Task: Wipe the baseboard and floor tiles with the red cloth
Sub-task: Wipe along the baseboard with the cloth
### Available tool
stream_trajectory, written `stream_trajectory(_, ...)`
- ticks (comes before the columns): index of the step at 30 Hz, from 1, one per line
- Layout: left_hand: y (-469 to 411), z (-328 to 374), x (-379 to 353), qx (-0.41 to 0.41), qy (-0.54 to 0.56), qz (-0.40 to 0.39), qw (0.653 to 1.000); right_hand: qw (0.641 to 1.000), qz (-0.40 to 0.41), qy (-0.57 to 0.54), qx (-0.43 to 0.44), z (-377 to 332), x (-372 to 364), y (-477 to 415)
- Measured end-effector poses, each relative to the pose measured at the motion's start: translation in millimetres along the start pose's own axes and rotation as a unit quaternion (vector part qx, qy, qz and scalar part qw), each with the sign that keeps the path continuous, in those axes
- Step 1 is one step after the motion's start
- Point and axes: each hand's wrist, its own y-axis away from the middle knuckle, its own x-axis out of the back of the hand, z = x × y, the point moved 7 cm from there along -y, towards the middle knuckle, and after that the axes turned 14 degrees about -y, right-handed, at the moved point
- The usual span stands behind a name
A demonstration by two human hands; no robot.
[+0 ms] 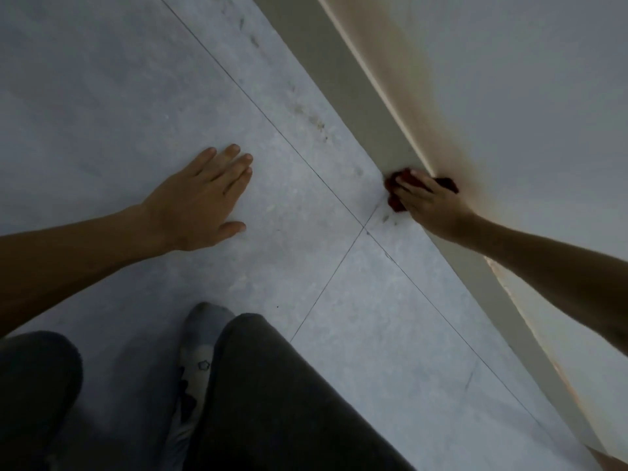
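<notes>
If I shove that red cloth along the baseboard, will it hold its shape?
Probably not: the red cloth is bunched unevenly under the right hand, so it looks floppy. It likely slides easily on the smooth floor tiles and could fold against the baseboard.

The single head-worn camera is looking steeply down from close above at the pale grey tiled floor, tilted toward the cream baseboard strip at right.

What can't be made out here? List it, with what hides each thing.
Head view only:
- Red cloth: mostly covered by the right hand; its full shape is hidden.
- Baseboard under that hand: covered, so its cleanliness is unknown.
- Floor tiles beneath the left hand and legs: hidden.
- Dark marks along the floor: too blurred to identify.
</notes>
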Motion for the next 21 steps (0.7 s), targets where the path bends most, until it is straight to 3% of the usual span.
stream_trajectory(3,2.8,-4.1,1.0,0.0,-0.003,0.009,1.0,0.994,-0.084,-0.066,-0.001,-2.0,-20.3,68.9)
stream_trajectory(6,-0.3,-8.5,3.4,-0.013,-0.003,0.002,1.0,0.994,0.032,-0.107,-0.009,25.9,24.1,62.0)
stream_trajectory(9,-5.8,-21.0,10.8,0.005,-0.011,0.004,1.0,0.984,0.142,-0.102,-0.02,81.8,85.0,-7.4)
stream_trajectory(13,-2.7,-41.1,6.5,0.057,-0.005,-0.016,0.998,0.974,0.212,-0.078,-0.03,116.8,165.3,-115.5)
stream_trajectory(17,14.9,-62.2,4.2,0.097,-0.018,-0.02,0.995,0.984,0.159,-0.076,-0.021,90.8,152.9,-134.9)
stream_trajectory(19,24.2,-71.3,3.5,0.103,-0.021,-0.028,0.994,0.995,0.081,-0.06,0.006,70.7,119.7,-108.7)
stream_trajectory(21,30.2,-82.0,5.3,0.11,-0.025,-0.032,0.993,0.995,0.06,-0.074,0.031,67.6,102.8,-73.9)
